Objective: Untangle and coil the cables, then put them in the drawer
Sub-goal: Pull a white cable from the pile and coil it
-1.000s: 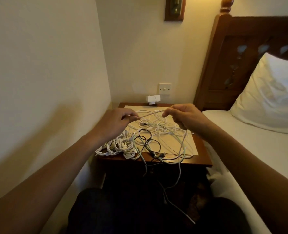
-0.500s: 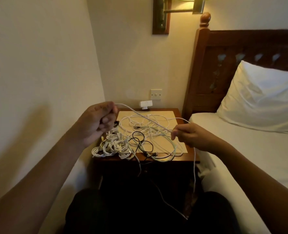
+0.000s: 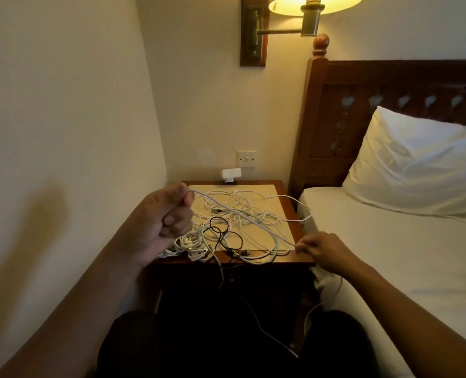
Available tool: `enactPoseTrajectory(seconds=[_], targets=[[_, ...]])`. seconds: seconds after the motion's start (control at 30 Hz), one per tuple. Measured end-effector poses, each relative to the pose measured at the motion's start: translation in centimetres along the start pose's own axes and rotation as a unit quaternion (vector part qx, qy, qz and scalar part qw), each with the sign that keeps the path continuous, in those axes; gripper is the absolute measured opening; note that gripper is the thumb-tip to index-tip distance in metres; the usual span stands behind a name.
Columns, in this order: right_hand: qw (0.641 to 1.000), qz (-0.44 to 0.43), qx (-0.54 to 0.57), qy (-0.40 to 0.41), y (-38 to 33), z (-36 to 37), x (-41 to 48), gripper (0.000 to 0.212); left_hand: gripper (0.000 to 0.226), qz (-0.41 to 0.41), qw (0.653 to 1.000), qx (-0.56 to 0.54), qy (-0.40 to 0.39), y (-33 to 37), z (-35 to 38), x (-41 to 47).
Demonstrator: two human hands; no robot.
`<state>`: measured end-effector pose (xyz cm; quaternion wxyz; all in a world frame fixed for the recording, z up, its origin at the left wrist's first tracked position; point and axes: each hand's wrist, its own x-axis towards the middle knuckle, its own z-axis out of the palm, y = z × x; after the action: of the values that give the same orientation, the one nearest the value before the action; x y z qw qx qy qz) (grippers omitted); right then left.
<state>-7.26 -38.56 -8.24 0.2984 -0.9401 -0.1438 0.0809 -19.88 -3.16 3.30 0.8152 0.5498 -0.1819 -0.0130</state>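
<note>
A white cable (image 3: 242,216) runs taut across the nightstand (image 3: 298,259) between my two hands. My left hand (image 3: 162,222) grips one end in a fist, raised at the stand's left side. My right hand (image 3: 321,251) pinches the cable lower down at the front right corner, and the rest hangs toward the floor. Under the stretched cable lies a tangle of white cables (image 3: 249,211) with a thin black cable (image 3: 222,231) looped in it. A bunch of coiled white cables (image 3: 190,245) sits at the front left edge. The drawer front is in shadow.
A white adapter (image 3: 230,174) stands at the back of the nightstand under a wall switch (image 3: 246,158). The wall runs close on the left. A bed with a white pillow (image 3: 417,170) and wooden headboard is on the right. A lit wall lamp (image 3: 308,12) hangs above.
My hands have drawn apart: the left moved left and up with the cable end, the right slid down along the cable to the front right corner. The view tilted upward.
</note>
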Motion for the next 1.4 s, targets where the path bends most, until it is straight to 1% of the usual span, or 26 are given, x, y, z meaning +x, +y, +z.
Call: enactPoseTrajectory(seconds=[0.07,0.1,0.17,0.2,0.23,0.27,0.3,0.33,0.37,0.4,0.43,0.47,0.5,0.53,0.57,0.6,0.63,0.73,0.77,0.87,0.9,0.97,1.13,1.27,1.33,1.4], targets=[[1.000,0.010,-0.001,-0.017,-0.2,0.6,0.2,0.019,0.034,-0.002,0.999,0.015,-0.047,0.1,0.9,-0.1],[0.998,0.014,-0.017,-0.056,-0.5,0.6,0.2,0.018,0.033,-0.007,0.998,0.029,-0.056,0.1,1.1,-0.1],[0.984,0.000,-0.059,-0.166,-1.4,0.1,-0.2,0.014,0.030,-0.030,0.995,0.084,-0.046,0.1,1.7,0.1],[0.977,-0.017,-0.054,-0.207,-2.2,-0.2,-0.5,0.024,0.029,-0.044,0.991,0.121,-0.031,0.0,1.9,0.2],[0.972,-0.035,-0.018,-0.231,-3.2,-0.6,-0.9,0.039,0.029,-0.061,0.986,0.154,-0.014,-0.4,2.1,0.4],[0.969,-0.054,0.043,-0.238,-4.5,-0.9,-1.5,0.052,0.029,-0.077,0.981,0.179,-0.003,-1.0,2.3,0.6],[0.961,-0.080,0.116,-0.239,-6.1,-1.2,-2.1,0.060,0.028,-0.090,0.976,0.197,0.002,-1.5,2.5,0.8],[0.945,-0.107,0.189,-0.243,-7.6,-1.3,-2.6,0.063,0.028,-0.101,0.972,0.210,0.004,-2.1,2.6,1.0],[0.929,-0.127,0.245,-0.245,-9.0,-1.3,-3.1,0.061,0.028,-0.109,0.968,0.226,0.008,-2.7,2.6,1.2],[0.920,-0.142,0.282,-0.234,-10.3,-1.2,-3.4,0.052,0.029,-0.114,0.961,0.252,0.014,-3.0,2.6,1.4],[0.921,-0.149,0.294,-0.208,-11.3,-1.1,-3.6,0.038,0.029,-0.116,0.949,0.293,0.020,-3.3,2.4,1.6],[0.932,-0.152,0.284,-0.166,-12.2,-0.8,-3.7,0.026,0.028,-0.117,0.928,0.352,0.019,-3.3,2.2,1.6],[0.948,-0.158,0.248,-0.118,-12.8,-0.6,-3.7,0.023,0.024,-0.118,0.898,0.425,0.009,-3.4,2.0,1.7],[0.963,-0.166,0.195,-0.078,-13.3,-0.4,-3.6,0.025,0.020,-0.121,0.864,0.489,-0.006,-3.5,1.9,1.6],[0.973,-0.176,0.141,-0.051,-13.6,-0.2,-3.5,0.026,0.016,-0.127,0.838,0.530,-0.021,-3.6,1.9,1.6],[0.977,-0.181,0.103,-0.033,-14.0,0.2,-3.3,0.026,0.015,-0.134,0.825,0.548,-0.027,-3.8,2.2,1.5],[0.979,-0.186,0.078,-0.017,-14.3,0.4,-3.2,0.025,0.016,-0.138,0.820,0.554,-0.023,-3.9,2.5,1.5],[0.980,-0.188,0.051,0.034,-14.3,1.0,-2.7,0.025,0.027,-0.122,0.811,0.571,0.027,-3.8,2.9,1.4],[0.982,-0.179,0.049,0.045,-14.0,1.0,-2.5,0.026,0.031,-0.122,0.819,0.559,0.036,-3.7,2.8,1.3],[0.988,-0.138,0.053,0.043,-11.7,0.6,-1.7,0.026,0.035,-0.143,0.892,0.427,0.036,-2.5,2.1,0.2],[0.990,-0.123,0.054,0.041,-10.5,0.5,-1.3,0.026,0.034,-0.141,0.908,0.392,0.033,-2.0,1.9,-0.3],[0.993,-0.091,0.056,0.047,-7.9,0.4,-0.4,0.024,0.032,-0.128,0.918,0.375,0.024,-1.1,1.5,-1.0],[0.995,-0.029,0.068,0.073,-3.4,0.3,0.4,0.021,0.031,-0.094,0.911,0.401,-0.013,-0.3,1.4,-2.2],[0.994,0.026,0.075,0.068,-0.4,1.0,0.6,0.019,0.034,-0.056,0.935,0.348,-0.035,0.8,0.9,-2.5],[0.997,0.031,0.013,0.069,1.1,1.5,0.1,0.019,0.044,-0.032,0.952,0.304,-0.026,1.5,0.2,-2.5],[0.995,0.000,-0.070,0.070,2.2,2.6,-0.9,0.016,0.047,-0.016,0.967,0.253,-0.003,1.6,-0.1,-2.3]])
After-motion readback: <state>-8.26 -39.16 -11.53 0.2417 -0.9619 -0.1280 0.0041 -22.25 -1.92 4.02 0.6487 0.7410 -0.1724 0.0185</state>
